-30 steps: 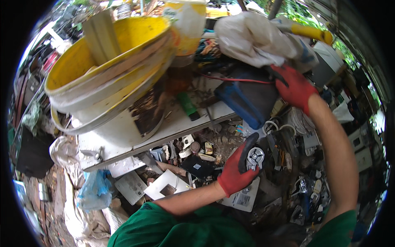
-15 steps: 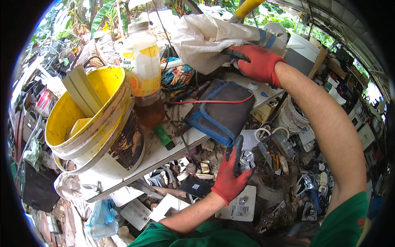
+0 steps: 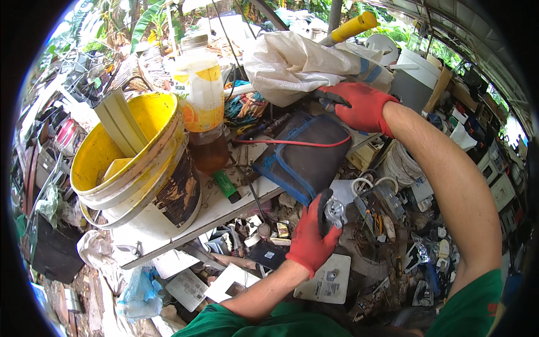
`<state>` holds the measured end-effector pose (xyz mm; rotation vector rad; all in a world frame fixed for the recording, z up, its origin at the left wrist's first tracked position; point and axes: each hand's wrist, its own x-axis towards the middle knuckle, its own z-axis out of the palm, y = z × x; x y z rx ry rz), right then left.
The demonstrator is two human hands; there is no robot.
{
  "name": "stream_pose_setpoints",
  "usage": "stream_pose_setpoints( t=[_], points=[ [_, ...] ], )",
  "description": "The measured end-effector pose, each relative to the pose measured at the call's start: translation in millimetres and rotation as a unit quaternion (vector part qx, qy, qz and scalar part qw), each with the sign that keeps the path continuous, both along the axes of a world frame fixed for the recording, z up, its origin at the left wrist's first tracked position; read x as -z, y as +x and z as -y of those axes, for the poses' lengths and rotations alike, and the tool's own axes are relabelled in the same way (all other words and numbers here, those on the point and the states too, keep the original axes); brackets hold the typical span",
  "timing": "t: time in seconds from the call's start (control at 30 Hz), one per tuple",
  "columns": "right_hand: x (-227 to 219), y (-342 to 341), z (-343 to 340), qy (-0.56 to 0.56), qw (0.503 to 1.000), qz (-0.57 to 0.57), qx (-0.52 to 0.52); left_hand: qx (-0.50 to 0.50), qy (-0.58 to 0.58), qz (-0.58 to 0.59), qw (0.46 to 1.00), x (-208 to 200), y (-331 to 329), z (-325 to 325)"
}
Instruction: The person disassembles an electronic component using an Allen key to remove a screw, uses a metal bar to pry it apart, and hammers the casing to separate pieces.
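My left hand [image 3: 315, 238], in a red glove with dark fingertips, grips a small silvery metal part [image 3: 335, 212] between thumb and fingers, just off the table's near edge. My right hand [image 3: 362, 106], gloved the same way, reaches to the lower edge of a white woven sack [image 3: 297, 64]. Its fingers point left and look a little apart; the sack and shadow partly hide their tips. Between the hands lies a dark cloth pouch with blue trim [image 3: 314, 154], crossed by a red cable [image 3: 292, 141].
On the table [image 3: 168, 247], a yellow-lined bucket [image 3: 129, 168] and a plastic bottle of brown liquid [image 3: 205, 106] stand at the left. A green object [image 3: 225, 185] lies by the bottle. A yellow ribbed tube [image 3: 353, 28] rises behind the sack. Scrap parts cover the ground.
My right hand has moved down from the sack's fold to just under its edge. The sack sits looser and rounder. My left hand keeps the metal part, and the view has shifted slightly.
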<state>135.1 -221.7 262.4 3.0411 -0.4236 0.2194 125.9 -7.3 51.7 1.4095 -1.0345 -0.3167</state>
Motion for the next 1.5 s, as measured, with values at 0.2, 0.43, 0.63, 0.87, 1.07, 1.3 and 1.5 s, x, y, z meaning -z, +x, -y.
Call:
stream_pose_setpoints(
  t=[0.2,0.43,0.63,0.87,1.07,1.3,1.5],
  points=[
    [6.4,-10.3,1.6,0.013,0.999,0.022,-0.028,0.025,0.062,0.023,0.998,20.1,-13.9,-36.3],
    [3.4,-5.2,7.3,0.014,0.996,0.067,-0.056,0.029,0.075,0.02,0.997,41.8,-17.3,-53.7],
    [-7.7,-9.5,30.2,0.006,0.991,0.092,-0.098,0.038,0.027,0.034,0.998,46.5,-20.6,-43.0],
    [-20.3,-1.3,-9.7,0.038,0.995,-0.078,-0.043,0.103,-0.019,-0.132,0.986,49.2,-20.7,-40.2],
    [-13.5,-39.6,-13.9,0.042,0.989,-0.129,-0.056,0.135,-0.075,-0.103,0.983,19.2,-21.6,-26.3],
    [-24.5,-106.3,-17.6,0.189,0.965,-0.176,-0.036,0.1,-0.076,-0.177,0.976,13.0,-11.2,-6.8],
    [90.6,-207.3,34.3,0.227,0.971,0.003,0.081,0.036,-0.069,-0.072,0.994,19.2,14.2,4.8]
  ],
)
